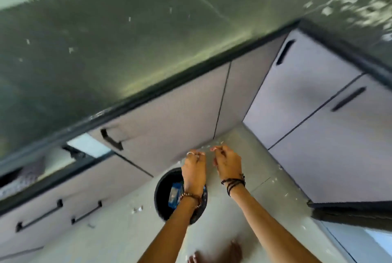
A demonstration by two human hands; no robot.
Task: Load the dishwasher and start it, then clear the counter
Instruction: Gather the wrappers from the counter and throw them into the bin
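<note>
Dark counter (131, 50) above grey cabinets (174, 118); pale floor (244, 216) littered with scraps.

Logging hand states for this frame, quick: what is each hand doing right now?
Left hand: fingers curled, above the black bin; blur hides whether it holds anything.
Right hand: fingers curled too; contents cannot be told.
</note>
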